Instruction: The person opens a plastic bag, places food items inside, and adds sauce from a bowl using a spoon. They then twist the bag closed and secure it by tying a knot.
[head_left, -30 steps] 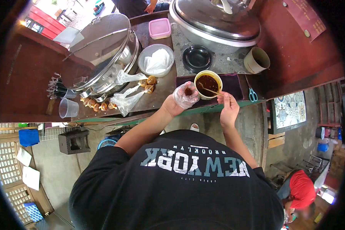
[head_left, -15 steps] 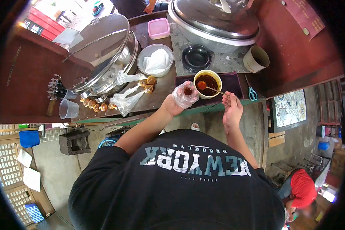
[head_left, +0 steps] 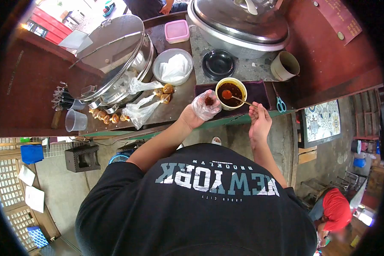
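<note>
My left hand (head_left: 205, 106) is wrapped in a clear plastic bag (head_left: 209, 112) and cups it, with a little dark sauce inside. Touching or nearly touching it on the right is a round tub (head_left: 231, 107) of dark, speckled sauce. Between the thumb and fingers of my right hand (head_left: 259, 116) is the handle of a spoon (head_left: 247, 102). The spoon's bowl holds reddish sauce over the tub. A dark cloth (head_left: 259, 91) lies under the tub.
Left are tied sauce bags (head_left: 166, 98), a bowl with white plastic (head_left: 161, 69), a clear cup (head_left: 76, 121) and a large steel pot (head_left: 147, 64). Behind stand a black dish (head_left: 218, 65) and a lidded pot (head_left: 243, 47). Scissors (head_left: 281, 104) lie right. People are beyond the counter and at lower right.
The spoon's bowl has shifted slightly to the right over the tub, and my right hand has moved a little right with it. My left hand holds nearly the same place.
</note>
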The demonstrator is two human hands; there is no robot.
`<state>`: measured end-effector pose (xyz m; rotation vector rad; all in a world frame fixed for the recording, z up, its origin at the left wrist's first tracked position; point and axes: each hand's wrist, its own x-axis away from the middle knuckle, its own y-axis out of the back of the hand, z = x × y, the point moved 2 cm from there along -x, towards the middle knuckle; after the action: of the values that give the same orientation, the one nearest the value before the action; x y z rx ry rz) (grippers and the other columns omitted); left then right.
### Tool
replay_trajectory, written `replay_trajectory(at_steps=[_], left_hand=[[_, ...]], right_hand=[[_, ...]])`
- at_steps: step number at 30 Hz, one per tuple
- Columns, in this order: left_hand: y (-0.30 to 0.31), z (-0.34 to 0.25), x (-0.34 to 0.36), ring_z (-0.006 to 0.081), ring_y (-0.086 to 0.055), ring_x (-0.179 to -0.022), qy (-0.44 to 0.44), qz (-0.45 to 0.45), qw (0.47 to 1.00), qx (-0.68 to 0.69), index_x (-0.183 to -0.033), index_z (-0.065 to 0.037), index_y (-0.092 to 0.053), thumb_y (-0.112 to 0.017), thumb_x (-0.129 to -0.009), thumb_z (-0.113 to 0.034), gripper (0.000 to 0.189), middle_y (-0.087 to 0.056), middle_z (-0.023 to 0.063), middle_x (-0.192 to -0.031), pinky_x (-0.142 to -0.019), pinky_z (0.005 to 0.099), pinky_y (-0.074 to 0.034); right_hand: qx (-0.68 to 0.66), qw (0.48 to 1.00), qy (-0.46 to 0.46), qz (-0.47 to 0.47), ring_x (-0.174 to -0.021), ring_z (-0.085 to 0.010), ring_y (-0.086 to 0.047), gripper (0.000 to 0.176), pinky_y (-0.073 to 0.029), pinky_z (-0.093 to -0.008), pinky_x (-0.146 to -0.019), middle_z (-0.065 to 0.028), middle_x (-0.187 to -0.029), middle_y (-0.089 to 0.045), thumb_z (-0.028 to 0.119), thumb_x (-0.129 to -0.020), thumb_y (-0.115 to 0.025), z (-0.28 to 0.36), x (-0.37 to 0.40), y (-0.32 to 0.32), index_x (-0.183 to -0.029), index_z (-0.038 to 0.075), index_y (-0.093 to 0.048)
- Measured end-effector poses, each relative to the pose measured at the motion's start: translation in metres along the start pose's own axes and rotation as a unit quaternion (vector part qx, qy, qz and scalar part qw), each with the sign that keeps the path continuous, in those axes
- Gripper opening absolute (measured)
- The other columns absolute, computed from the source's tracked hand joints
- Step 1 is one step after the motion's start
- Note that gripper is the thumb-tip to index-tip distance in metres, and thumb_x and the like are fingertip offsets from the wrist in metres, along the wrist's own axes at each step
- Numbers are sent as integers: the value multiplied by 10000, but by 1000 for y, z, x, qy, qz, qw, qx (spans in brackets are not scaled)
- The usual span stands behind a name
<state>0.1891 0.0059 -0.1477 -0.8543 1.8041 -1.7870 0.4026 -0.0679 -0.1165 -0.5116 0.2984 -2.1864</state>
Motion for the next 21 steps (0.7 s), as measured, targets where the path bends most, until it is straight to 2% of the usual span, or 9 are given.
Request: replay_trajectory(at_steps=[4,7,10,13,16,19,21], left_hand=[[7,0,-2,298,-577,-971,2,4,1000,1,-1116,-64,-580,-467,-935,-188,247,-597,114,-1000,-883,433,-470],[14,-3,-8,289,-572,-1002,31,54,998,-13,-1127,-67,-557,-508,-922,-176,238,-580,92,-1015,-914,420,-460],[11,1,0,306,-565,-1026,-10,28,1000,-6,-1154,-72,-554,-489,-928,-174,257,-573,115,-1051,-941,432,-450],[14,0,1,329,-552,-1062,-5,-18,1000,8,-1202,-76,-527,-465,-934,-168,290,-553,151,-1113,-973,452,-434],[17,0,2,349,-556,-1056,1,-2,999,44,-1284,-51,-450,-439,-932,-178,374,-514,212,-1210,-973,492,-424],[21,-1,1,344,-554,-1058,13,19,999,34,-1262,-28,-452,-466,-928,-208,379,-519,217,-1189,-977,494,-417],[22,-1,0,339,-555,-1058,9,-1,1000,18,-1228,-12,-468,-482,-925,-223,370,-530,214,-1167,-976,485,-419]], right_hand=[[-10,1000,6,8,-752,-132,-605,230,-490,-240,-695,-99,-856,-656,169,-939,-535,7,4,-7,-982,-40,-621],[-13,999,17,32,-757,-130,-603,240,-488,-241,-698,-99,-855,-655,176,-943,-530,14,11,-15,-984,-43,-620],[6,998,27,58,-758,-125,-599,254,-485,-240,-701,-92,-848,-654,188,-948,-523,20,21,-25,-984,-44,-620],[39,995,42,77,-747,-112,-587,270,-479,-239,-708,-75,-838,-652,203,-959,-505,21,30,-35,-983,-37,-625],[118,984,85,100,-745,-109,-585,266,-477,-240,-711,-71,-840,-653,199,-965,-493,28,39,-43,-988,-27,-631],[160,969,136,132,-757,-111,-581,254,-466,-241,-718,-80,-847,-655,172,-968,-478,36,47,-51,-996,-33,-626],[180,955,172,159,-760,-110,-579,243,-464,-239,-722,-80,-851,-650,150,-968,-469,45,54,-56,-991,-36,-624]])
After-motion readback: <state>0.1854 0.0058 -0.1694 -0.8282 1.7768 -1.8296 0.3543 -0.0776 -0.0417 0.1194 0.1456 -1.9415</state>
